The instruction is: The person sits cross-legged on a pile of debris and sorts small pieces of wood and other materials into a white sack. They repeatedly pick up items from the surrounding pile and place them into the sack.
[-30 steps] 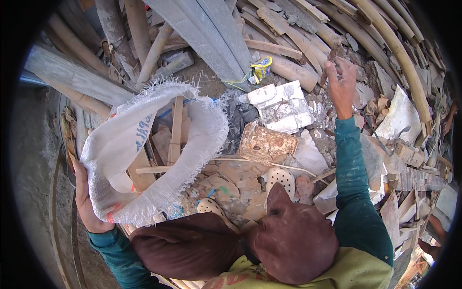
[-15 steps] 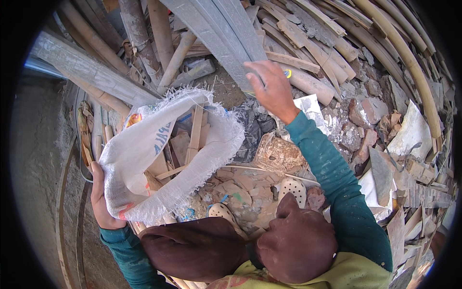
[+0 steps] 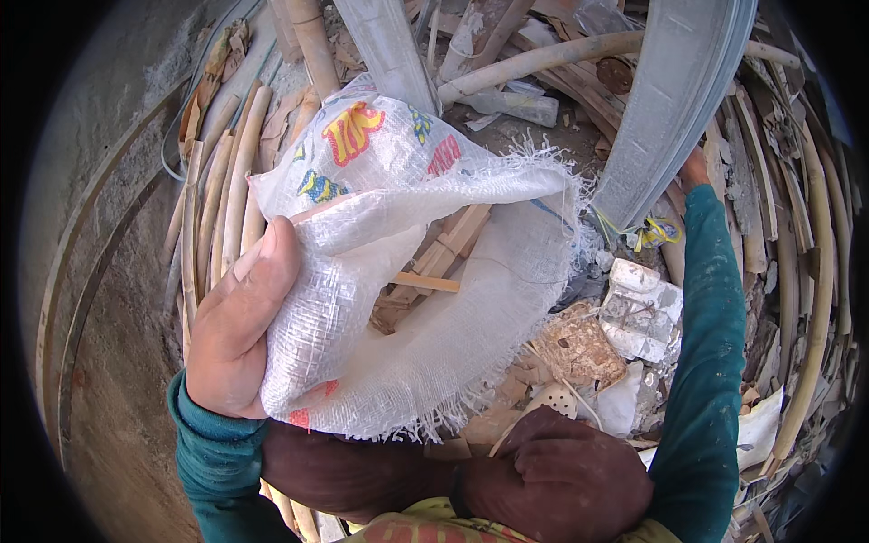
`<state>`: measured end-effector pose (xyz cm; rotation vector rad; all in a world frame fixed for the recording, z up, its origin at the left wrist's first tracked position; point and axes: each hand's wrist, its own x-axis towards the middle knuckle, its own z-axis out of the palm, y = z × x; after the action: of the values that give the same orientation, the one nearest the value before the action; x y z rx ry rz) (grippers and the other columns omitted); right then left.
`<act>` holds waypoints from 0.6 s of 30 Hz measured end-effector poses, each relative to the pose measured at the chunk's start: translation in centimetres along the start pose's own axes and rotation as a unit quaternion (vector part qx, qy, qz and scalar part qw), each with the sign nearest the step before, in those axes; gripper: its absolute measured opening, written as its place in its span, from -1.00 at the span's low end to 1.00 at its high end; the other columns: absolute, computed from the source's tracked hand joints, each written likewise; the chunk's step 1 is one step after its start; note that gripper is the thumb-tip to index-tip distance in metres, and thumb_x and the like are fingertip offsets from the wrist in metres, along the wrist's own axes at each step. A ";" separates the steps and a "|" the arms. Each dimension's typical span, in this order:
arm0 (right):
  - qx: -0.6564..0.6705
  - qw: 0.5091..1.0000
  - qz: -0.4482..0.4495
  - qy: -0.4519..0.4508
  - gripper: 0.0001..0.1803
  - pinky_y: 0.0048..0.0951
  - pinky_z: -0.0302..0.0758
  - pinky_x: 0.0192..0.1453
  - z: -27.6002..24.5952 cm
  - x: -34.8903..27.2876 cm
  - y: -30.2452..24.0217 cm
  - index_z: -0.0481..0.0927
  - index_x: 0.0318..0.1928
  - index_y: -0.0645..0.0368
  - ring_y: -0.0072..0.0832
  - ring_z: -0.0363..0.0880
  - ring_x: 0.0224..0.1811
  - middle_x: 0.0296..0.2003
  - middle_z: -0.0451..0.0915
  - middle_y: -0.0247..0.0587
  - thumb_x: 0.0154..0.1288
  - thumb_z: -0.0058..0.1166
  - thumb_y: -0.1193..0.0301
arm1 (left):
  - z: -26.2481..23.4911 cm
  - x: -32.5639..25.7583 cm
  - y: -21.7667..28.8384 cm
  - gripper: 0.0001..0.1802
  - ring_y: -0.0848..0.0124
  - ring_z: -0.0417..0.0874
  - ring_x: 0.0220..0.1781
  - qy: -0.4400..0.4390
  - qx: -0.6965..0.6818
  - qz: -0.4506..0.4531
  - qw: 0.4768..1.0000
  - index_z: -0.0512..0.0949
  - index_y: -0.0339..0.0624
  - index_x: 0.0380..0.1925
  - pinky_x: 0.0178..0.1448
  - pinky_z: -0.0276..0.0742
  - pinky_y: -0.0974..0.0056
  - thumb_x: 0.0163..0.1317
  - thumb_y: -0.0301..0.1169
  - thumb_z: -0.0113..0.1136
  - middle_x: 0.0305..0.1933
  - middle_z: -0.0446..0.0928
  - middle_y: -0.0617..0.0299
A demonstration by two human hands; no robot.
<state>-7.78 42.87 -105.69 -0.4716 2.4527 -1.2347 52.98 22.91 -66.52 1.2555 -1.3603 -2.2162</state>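
Left grip (image 3: 240, 339) clenched on sack (image 3: 407, 271) rim | right hand (image 3: 695, 167) outstretched, grip hidden

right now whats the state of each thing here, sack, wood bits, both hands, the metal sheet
woven sack: mouth held open, rim frayed, partly filled
wood offcuts: lying loose inside the sack
left hand: gripping the sack's rim
right hand: reaching up to the edge of the metal sheet, fingers hidden
metal sheet: leaning over the scrap pile
white rubble block: lying on the debris, cracked

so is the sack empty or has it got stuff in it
Not empty: wood offcuts show through the open mouth of the woven sack, held by the left hand.
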 end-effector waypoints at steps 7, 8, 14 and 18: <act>0.173 0.984 0.039 -0.019 -0.55 -0.32 0.61 0.07 -0.3 -3.9 -2.1 0.59 0.22 0.32 -0.34 0.71 -0.04 0.01 0.72 -0.09 0.48 0.07 0.27 | 0.3 0.9 0.0 -0.38 0.31 0.75 -0.01 0.090 0.020 0.027 0.995 0.37 -0.52 0.33 0.08 0.66 0.27 0.63 -0.10 -0.11 0.08 0.65 -0.07; 0.168 0.985 0.033 -0.023 -0.55 -0.33 0.62 0.05 -0.4 -4.7 -2.6 0.60 0.23 0.32 -0.35 0.72 -0.05 0.01 0.73 -0.07 0.45 0.11 0.31 | 0.3 1.0 0.0 -0.37 0.31 0.75 -0.02 0.090 0.020 0.026 0.995 0.38 -0.52 0.33 0.08 0.66 0.27 0.63 -0.09 -0.11 0.07 0.65 -0.07; 0.108 0.994 0.003 0.012 -0.51 -0.32 0.60 0.09 0.3 -5.3 -2.5 0.59 0.25 0.35 -0.32 0.71 0.00 0.01 0.73 -0.01 0.40 0.14 0.33 | -0.4 1.6 -0.3 -0.35 0.35 0.74 -0.05 0.063 0.102 0.067 0.990 0.42 -0.53 0.28 0.04 0.65 0.29 0.66 -0.05 -0.19 0.01 0.67 -0.05; 0.017 0.999 0.026 0.020 -0.43 -0.22 0.55 0.22 0.4 -4.9 -3.0 0.61 0.22 0.30 -0.16 0.68 0.13 0.06 0.69 0.16 0.36 0.19 0.16 | 0.6 2.3 -0.7 -0.34 0.33 0.75 -0.05 0.089 0.131 0.085 0.984 0.46 -0.52 0.23 0.03 0.66 0.27 0.66 -0.02 -0.22 0.00 0.68 -0.04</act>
<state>-2.91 43.08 -102.66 -0.3759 2.4572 -1.2739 51.33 22.28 -68.24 1.3288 -1.6575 -1.8095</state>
